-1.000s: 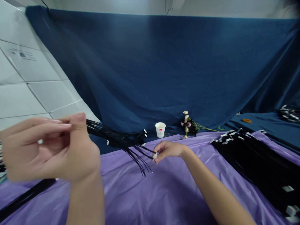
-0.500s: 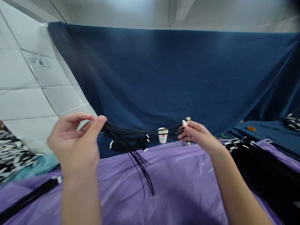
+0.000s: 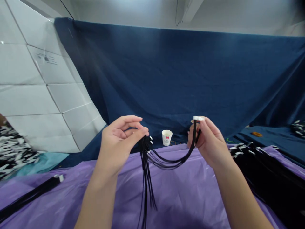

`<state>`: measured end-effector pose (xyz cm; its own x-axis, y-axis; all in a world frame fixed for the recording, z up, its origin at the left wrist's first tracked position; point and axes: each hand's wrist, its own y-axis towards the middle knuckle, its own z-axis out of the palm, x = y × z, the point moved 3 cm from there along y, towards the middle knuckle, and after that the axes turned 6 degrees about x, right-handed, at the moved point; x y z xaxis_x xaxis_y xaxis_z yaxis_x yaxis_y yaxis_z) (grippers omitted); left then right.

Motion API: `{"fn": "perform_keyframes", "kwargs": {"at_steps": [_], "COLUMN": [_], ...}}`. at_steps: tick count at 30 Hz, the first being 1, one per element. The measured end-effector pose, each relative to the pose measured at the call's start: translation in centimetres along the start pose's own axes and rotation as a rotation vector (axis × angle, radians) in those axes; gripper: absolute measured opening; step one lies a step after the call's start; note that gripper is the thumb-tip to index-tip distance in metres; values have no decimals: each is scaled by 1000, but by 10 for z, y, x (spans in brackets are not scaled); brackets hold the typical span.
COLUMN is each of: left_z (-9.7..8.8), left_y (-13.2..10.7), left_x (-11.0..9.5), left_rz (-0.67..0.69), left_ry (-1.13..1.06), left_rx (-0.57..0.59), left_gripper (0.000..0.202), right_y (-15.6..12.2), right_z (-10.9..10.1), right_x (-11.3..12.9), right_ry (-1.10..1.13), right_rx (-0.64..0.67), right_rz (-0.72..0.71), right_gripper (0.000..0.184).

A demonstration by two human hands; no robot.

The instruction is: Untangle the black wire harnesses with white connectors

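Observation:
A bundle of thin black wires (image 3: 170, 166) sags in a loop between my two hands. My left hand (image 3: 119, 141) pinches the wires between thumb and finger, and their loose ends hang straight down below it. At the other end, my right hand (image 3: 211, 141) is closed on the bundle by its white connectors (image 3: 198, 118), which stick up above the thumb. Some of its fingers are hidden behind the wires. Beneath both hands lies purple plastic sheeting (image 3: 186, 194).
A white paper cup (image 3: 167, 137) stands behind the sheeting. Black wire bundles with white ends lie at the left (image 3: 30, 195) and in a large pile at the right (image 3: 269, 171). White boxes (image 3: 30, 98) are stacked at the left; a blue cloth (image 3: 178, 73) hangs behind.
My left hand has moved right, closer to my right hand. The wires, stretched nearly straight before, now droop in a loop. My right hand has turned and lifted the white connectors slightly.

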<state>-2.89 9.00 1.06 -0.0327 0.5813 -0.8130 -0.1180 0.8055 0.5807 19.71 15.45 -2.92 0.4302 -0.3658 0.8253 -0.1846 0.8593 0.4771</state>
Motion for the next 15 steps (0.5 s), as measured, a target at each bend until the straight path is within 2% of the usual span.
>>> {"fn": "perform_keyframes", "kwargs": {"at_steps": [4, 7, 11, 15], "left_z": [14, 22, 28, 30], "left_y": [-4, -6, -7, -7], "left_x": [4, 6, 7, 10], "left_rz": [-95, -150, -155, -156], "left_ry": [18, 18, -22, -68], "left_rx": [111, 164, 210, 226], "left_gripper": [26, 25, 23, 23], "right_y": [-14, -22, -27, -27], "right_z": [27, 44, 52, 52], "right_x": [-2, -2, -1, -6], "right_ry": [-217, -390, -490, -482], "right_rx": [233, 363, 373, 325], "right_rz": [44, -9, -102, -114], "right_gripper": [22, 21, 19, 17]}}
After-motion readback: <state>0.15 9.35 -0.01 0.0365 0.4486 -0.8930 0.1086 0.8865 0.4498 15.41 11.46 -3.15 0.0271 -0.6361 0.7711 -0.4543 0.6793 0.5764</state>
